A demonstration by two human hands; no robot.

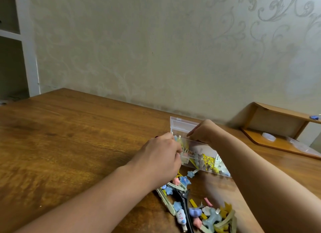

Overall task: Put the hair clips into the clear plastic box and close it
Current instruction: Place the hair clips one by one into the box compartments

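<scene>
**Clear plastic, crowded rim: where this could slip**

Wooden bench (69, 128) carries everything here. Farthest left of the action, the left hand (161, 156) is at the near-left end of the clear plastic box (205, 156), fingers curled in at the rim; its grip seems closed on something small there, a clip or the box edge, though the fingertips are hidden and I cannot tell which. Just right of it the right hand (203, 132) reaches over the back wall, fingers bent down at the rim beside the raised lid (182, 126), probably steadying the box (what it actually holds is not visible).

The box lies open near the wall, already partly filled with yellow and pale clips. In front of it, nearer the person, a loose pile of hair clips (196, 206) is spread on the bench, with a blue star clip (191, 174) just beside the box's front wall.

Risks, as I judge them:
- The light box could slide or tip if either hand pushes sideways, spilling what is inside.
- The left forearm lies close over the pile; a sweep could scatter clips.
- Clips stacked above the rim would stop the lid latching.
- Much of the pile remains, so closing now would be premature.
</scene>
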